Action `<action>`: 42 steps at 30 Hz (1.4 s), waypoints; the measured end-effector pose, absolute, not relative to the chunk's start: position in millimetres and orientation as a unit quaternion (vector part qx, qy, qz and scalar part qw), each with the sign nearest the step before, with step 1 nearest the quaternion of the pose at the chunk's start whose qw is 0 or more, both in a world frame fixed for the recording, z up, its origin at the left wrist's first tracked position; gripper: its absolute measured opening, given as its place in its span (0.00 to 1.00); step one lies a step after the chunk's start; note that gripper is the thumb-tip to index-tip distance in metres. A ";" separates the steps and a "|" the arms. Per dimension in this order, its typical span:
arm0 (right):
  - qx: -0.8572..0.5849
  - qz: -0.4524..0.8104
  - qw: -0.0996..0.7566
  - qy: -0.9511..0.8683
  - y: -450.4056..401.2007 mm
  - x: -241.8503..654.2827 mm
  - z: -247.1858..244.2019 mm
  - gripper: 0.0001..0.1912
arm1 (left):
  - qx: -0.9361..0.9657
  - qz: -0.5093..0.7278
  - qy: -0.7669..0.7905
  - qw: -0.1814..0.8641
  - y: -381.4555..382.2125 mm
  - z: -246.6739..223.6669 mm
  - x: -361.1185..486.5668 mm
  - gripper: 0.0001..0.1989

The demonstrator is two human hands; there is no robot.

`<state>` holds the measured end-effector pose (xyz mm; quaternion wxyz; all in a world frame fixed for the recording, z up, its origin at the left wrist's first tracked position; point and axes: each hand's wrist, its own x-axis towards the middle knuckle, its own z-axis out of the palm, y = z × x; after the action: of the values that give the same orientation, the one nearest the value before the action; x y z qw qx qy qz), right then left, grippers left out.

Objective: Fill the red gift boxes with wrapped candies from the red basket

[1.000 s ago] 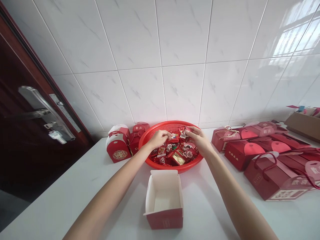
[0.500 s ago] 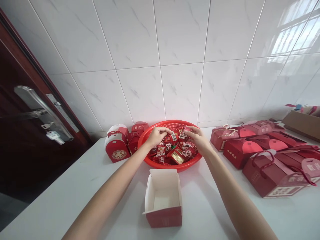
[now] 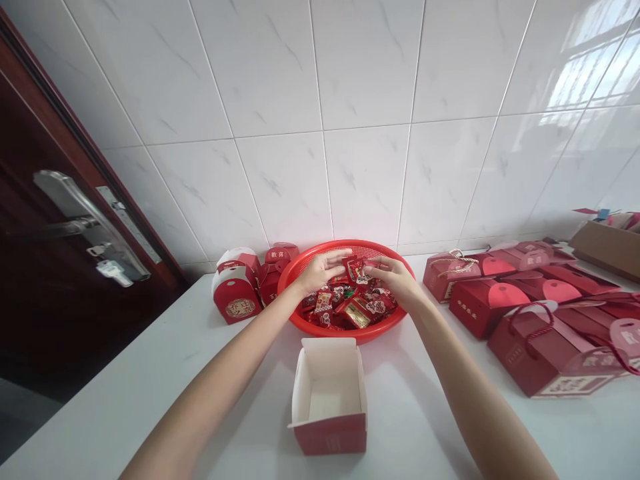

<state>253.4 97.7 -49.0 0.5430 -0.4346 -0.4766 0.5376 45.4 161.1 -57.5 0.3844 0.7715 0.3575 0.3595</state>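
My left hand (image 3: pixel 320 272) hovers over the round red plastic basket (image 3: pixel 350 335), its fingers apart and holding nothing. My right hand (image 3: pixel 391 277) is close beside it, with its fingertips pinched on a red sweet packet (image 3: pixel 358 271). The packet's exact grip is partly hidden by the fingers. Many red wrapped sweets (image 3: pixel 353 310) fill the basket below both hands. An open, empty red box with a white inside (image 3: pixel 327 400) stands on the counter in front of the basket, between my forearms.
Assembled red gift boxes (image 3: pixel 236 293) stand left of the basket, and rows of red gift boxes with rope handles (image 3: pixel 520 320) cover the counter's right side. A brown carton (image 3: pixel 607 247) sits far right. A dark door with a metal handle (image 3: pixel 85 213) is at left.
My left hand has opened and its fingers now spread over the basket. My right hand has moved slightly left, toward the middle of the basket.
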 end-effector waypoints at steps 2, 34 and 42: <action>-0.432 0.535 0.549 -0.475 98.6 253.3 -50.0 0.14 | 0.782 0.331 0.365 0.382 162.4 -60.7 45.6 0.26; -0.284 0.623 0.550 -0.478 90.8 254.0 -38.8 0.19 | 0.633 0.475 0.368 0.488 97.8 -31.2 40.6 0.20; -0.252 0.598 0.490 -0.583 54.3 236.5 -13.2 0.14 | 0.553 0.548 0.367 0.510 38.0 -13.7 29.7 0.21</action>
<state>236.5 54.3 -13.2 0.4897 -0.2515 -0.5828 0.5978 29.7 38.0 -13.7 0.5097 0.5529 0.3665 0.5479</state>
